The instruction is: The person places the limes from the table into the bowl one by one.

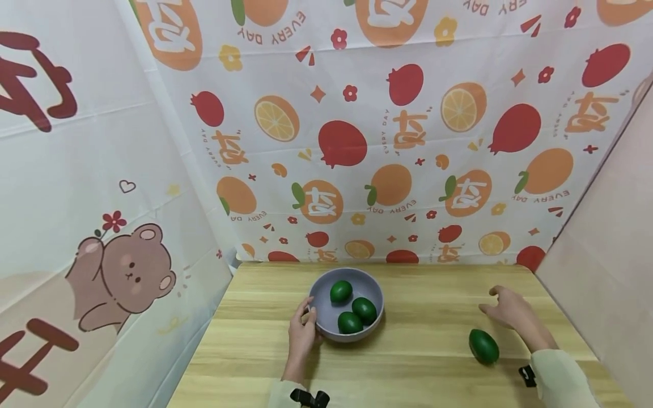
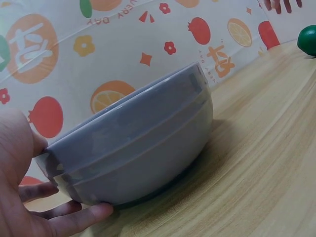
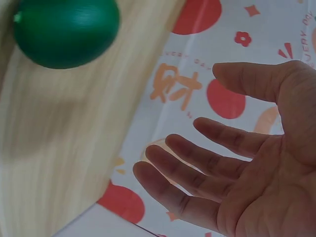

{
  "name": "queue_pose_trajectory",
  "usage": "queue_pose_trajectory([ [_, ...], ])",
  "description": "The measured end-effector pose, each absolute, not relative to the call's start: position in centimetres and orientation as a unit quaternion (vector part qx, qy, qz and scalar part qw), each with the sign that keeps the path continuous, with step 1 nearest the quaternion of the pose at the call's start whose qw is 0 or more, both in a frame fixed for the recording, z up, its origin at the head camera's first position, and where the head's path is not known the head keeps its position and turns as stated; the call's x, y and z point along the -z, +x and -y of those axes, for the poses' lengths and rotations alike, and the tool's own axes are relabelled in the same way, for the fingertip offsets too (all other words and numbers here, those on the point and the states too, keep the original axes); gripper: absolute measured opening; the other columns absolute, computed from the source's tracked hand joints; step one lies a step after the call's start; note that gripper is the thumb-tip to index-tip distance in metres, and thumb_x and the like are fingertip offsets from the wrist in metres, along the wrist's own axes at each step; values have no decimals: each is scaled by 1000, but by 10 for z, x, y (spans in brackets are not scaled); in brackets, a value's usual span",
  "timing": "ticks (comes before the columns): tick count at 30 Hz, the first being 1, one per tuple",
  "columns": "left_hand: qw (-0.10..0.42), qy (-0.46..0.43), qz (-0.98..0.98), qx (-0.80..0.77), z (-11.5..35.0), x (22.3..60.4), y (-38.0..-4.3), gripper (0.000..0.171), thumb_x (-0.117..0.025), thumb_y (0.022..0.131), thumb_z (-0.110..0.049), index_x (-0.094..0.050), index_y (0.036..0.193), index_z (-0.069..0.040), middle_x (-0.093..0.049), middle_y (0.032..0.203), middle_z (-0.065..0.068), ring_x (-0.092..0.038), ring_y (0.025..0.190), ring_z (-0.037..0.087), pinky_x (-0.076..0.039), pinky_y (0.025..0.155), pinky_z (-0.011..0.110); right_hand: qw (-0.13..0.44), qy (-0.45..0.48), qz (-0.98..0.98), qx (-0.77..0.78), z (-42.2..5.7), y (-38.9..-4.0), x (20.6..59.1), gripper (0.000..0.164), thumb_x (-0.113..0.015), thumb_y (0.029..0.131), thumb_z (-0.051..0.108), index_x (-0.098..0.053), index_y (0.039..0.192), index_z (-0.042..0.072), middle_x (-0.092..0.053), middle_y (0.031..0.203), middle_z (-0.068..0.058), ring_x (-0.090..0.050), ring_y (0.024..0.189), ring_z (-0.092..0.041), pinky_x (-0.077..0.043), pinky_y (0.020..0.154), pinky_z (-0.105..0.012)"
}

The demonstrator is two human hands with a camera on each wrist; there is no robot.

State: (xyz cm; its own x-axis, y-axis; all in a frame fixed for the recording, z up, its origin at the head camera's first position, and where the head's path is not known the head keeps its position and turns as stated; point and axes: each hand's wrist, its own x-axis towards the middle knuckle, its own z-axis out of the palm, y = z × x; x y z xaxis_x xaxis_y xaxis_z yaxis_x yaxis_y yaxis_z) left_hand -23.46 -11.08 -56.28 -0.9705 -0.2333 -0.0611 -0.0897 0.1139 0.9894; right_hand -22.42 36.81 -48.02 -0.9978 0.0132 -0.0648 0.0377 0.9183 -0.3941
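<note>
A grey-purple bowl [image 1: 347, 339] stands on the wooden table with three glossy dark green oval fruits [image 1: 341, 292] inside it. My left hand [image 1: 302, 334] grips the bowl's left side. In the left wrist view, the thumb of the left hand [image 2: 19, 182] is at the rim and its fingers touch the lower wall of the bowl [image 2: 143, 148]. At the right, another green fruit [image 1: 483, 346] with a pointed end lies on the table. Just beyond it, my right hand [image 1: 510, 310] hovers, holding nothing. Its fingers look relaxed and spread in the right wrist view.
The wooden table [image 1: 408, 368] reaches back to a fruit-printed cloth wall [image 1: 306, 170]. A cloth with a bear print [image 1: 132, 272] hangs along the left, and a pale wall [image 1: 607, 255] bounds the right side.
</note>
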Motion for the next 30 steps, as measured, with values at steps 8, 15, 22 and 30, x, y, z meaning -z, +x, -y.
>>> queue_pose_trajectory([
  [8, 56, 101, 751, 650, 112, 562, -234, 40, -50, 107, -23, -53, 147, -15, -46, 144, 27, -58, 74, 18, -59, 56, 37, 74, 25, -974, 211, -365, -217, 502, 69, -68, 93, 39, -50, 129, -17, -61, 121, -41, -64, 100, -49, -55, 78, -53],
  [15, 52, 107, 749, 652, 111, 563, -236, 40, -50, 107, -22, -53, 147, -15, -45, 145, 29, -59, 77, 19, -59, 57, 37, 81, 17, -972, 219, -363, -210, 522, 70, -71, 91, 41, -54, 126, -17, -62, 117, -41, -62, 105, -54, -56, 82, -57],
  [22, 49, 104, 746, 656, 110, 563, -236, 41, -50, 107, -24, -52, 147, -17, -44, 147, 28, -61, 81, 21, -60, 59, 38, 110, 22, -965, 235, -359, -207, 527, 74, -71, 91, 47, -52, 130, -14, -59, 123, -41, -62, 104, -50, -57, 76, -52],
  [30, 44, 103, 749, 654, 111, 564, -235, 42, -50, 107, -24, -51, 148, -15, -44, 146, 29, -64, 84, 22, -62, 60, 41, 135, 28, -960, 246, -354, -202, 535, 76, -72, 91, 49, -51, 131, -13, -57, 125, -42, -64, 94, -37, -54, 65, -40],
])
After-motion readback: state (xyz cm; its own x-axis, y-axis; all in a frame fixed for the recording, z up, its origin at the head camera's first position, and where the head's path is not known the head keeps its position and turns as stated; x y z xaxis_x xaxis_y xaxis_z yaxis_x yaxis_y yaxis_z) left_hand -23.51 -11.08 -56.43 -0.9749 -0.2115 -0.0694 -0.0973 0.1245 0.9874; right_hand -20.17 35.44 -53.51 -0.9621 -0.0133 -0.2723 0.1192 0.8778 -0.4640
